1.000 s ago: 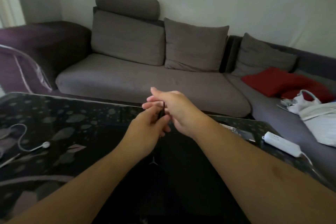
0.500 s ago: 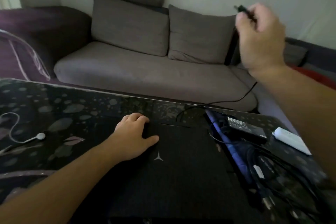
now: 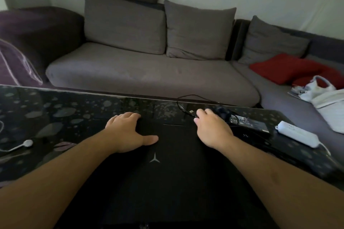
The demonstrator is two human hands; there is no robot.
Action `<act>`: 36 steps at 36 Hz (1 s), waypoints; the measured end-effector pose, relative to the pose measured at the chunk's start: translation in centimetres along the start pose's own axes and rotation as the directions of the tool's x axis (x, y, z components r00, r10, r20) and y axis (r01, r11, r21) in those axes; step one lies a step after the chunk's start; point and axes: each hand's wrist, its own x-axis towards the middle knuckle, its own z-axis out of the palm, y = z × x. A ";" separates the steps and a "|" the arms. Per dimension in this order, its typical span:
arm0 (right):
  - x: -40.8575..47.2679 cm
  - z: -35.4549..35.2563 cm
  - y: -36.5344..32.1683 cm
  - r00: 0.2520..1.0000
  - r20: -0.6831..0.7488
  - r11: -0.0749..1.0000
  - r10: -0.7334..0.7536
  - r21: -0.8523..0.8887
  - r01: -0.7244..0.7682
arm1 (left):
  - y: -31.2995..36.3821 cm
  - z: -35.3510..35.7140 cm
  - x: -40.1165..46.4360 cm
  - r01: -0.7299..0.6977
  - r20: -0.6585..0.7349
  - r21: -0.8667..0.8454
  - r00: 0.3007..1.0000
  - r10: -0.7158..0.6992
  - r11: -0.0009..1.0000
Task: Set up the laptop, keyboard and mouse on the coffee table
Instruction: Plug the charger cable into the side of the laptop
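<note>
1. Both hands lie flat and spread on the closed laptop (image 3: 167, 173), neither one clasping anything: the left hand (image 3: 128, 134) rests palm down on the lid's far left part, fingers reaching its far edge and thumb stretched toward the middle; the right hand (image 3: 212, 130) rests on the far right part, its grip slack, fingertips at the lid's far edge.
2. Just beyond the right fingertips lies the plug end of a black cable (image 3: 188, 109); whether the fingers touch it is hard to tell, as the spot is dark.
3. Black and shut, the laptop sits in the middle of the desk (image 3: 55, 113), a pale three-pointed emblem on its lid, which fills the near centre of the view.
4. Right of the laptop, close to the right hand, lies a black power brick (image 3: 249, 122) with a label on top, the cable looping past the desk's far edge.
5. Further right lies a white power strip (image 3: 296, 134), apart from the brick.
6. Near the desk's left edge rests a white cord with a small round end (image 3: 28, 143).
7. Behind the desk stands a grey sofa (image 3: 149, 76) with a red cushion (image 3: 284, 67) and a white bag (image 3: 323, 91) at its right end.
</note>
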 end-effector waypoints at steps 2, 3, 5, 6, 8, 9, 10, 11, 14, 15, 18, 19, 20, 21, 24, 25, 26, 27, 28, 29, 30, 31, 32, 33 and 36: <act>0.6 0.2 1.4 0.993 0.074 0.995 0.093 0.020 -0.095 | 0.0 0.1 0.1 0.003 -0.002 0.007 1.000 -0.003 1.000; 0.9 0.2 1.7 0.985 0.109 0.988 0.137 0.054 -0.144 | -0.1 0.1 0.2 0.007 0.001 0.005 1.000 -0.007 1.000; 1.0 0.0 1.7 0.975 0.131 0.971 0.177 0.137 -0.194 | -0.4 0.1 0.4 0.021 0.010 0.011 1.000 -0.021 1.000; 0.9 -0.1 1.5 0.972 0.127 0.957 0.198 0.188 -0.219 | -0.5 0.0 0.5 0.033 0.015 0.027 0.999 -0.033 0.999; 0.7 -0.5 0.9 0.955 0.161 0.915 0.250 0.284 -0.287 | -0.8 -0.1 0.8 0.058 0.024 0.062 0.998 -0.060 0.996; 0.7 -0.7 0.6 0.946 0.182 0.895 0.267 0.316 -0.314 | -0.9 -0.3 0.9 0.065 0.032 0.071 0.997 -0.068 0.995; 0.8 -1.0 0.5 0.938 0.203 0.881 0.281 0.332 -0.336 | -0.9 -0.5 1.0 0.067 0.041 0.078 0.997 -0.071 0.995; 0.9 -1.2 0.5 0.932 0.220 0.874 0.288 0.337 -0.350 | -1.0 -0.8 1.2 0.068 0.051 0.084 0.996 -0.073 0.994; 1.3 -1.6 0.9 0.919 0.261 0.861 0.294 0.345 -0.373 | -0.6 -1.7 1.8 0.059 0.105 0.092 0.992 -0.069 0.994; 1.5 -1.6 1.0 0.919 0.265 0.859 0.291 0.350 -0.373 | -0.5 -2.2 1.9 0.054 0.123 0.099 0.990 -0.066 0.994; 1.7 -1.7 1.4 0.929 0.245 0.858 0.278 0.372 -0.355 | 0.2 -3.2 2.0 0.052 0.135 0.121 0.989 -0.068 0.991; 1.7 -2.0 1.6 0.938 0.225 0.856 0.263 0.394 -0.334 | 0.4 -3.5 1.8 0.052 0.121 0.130 0.990 -0.067 0.990; 1.5 -2.4 1.7 0.947 0.203 0.853 0.249 0.417 -0.313 | 0.6 -3.8 1.6 0.051 0.098 0.142 0.993 -0.065 0.989; 1.3 -2.8 1.8 0.956 0.176 0.852 0.237 0.435 -0.291 | 0.7 -4.1 1.2 0.049 0.072 0.152 0.996 -0.060 0.987; -0.4 -5.2 1.6 0.984 0.047 0.879 0.175 0.444 -0.177 | 1.0 -4.8 -0.5 0.052 -0.017 0.160 0.999 -0.050 0.986; -0.8 -6.0 1.4 0.990 0.001 0.886 0.144 0.446 -0.129 | 1.0 -4.9 -1.2 0.055 -0.044 0.151 0.998 -0.049 0.987; -1.3 -6.7 1.3 0.992 -0.044 0.887 0.114 0.455 -0.082 | 1.1 -5.0 -2.0 0.057 -0.071 0.143 0.996 -0.047 0.988; -1.7 -7.6 1.0 0.993 -0.078 0.886 0.090 0.462 -0.044 | 1.1 -5.2 -2.8 0.055 -0.098 0.135 0.994 -0.042 0.989; -2.1 -8.4 0.8 0.992 -0.103 0.888 0.069 0.459 -0.014 | 1.1 -5.4 -3.7 0.050 -0.126 0.126 0.991 -0.034 0.991; -2.5 -9.2 0.7 0.991 -0.126 0.894 0.051 0.448 0.011 | 1.2 -5.6 -4.6 0.041 -0.157 0.116 0.987 -0.022 0.992; -3.0 -10.2 0.5 0.989 -0.146 0.899 0.033 0.437 0.035 | 1.4 -6.0 -5.6 0.031 -0.191 0.106 0.981 -0.010 0.994; -3.5 -11.1 0.2 0.987 -0.162 0.898 0.020 0.436 0.054 | 1.7 -6.3 -6.6 0.021 -0.225 0.100 0.974 0.002 0.995; -3.9 -12.0 0.0 0.985 -0.173 0.894 0.009 0.442 0.069 | 2.0 -6.7 -7.4 0.014 -0.255 0.101 0.967 0.012 0.995; -4.4 -13.0 -0.3 0.983 -0.181 0.891 -0.005 0.445 0.087 | 2.4 -7.1 -8.2 0.009 -0.282 0.107 0.959 0.022 0.994; -6.0 -16.1 -1.7 0.972 -0.225 0.875 -0.072 0.453 0.170 | 3.2 -7.8 -10.5 -0.019 -0.351 0.116 0.934 0.059 0.993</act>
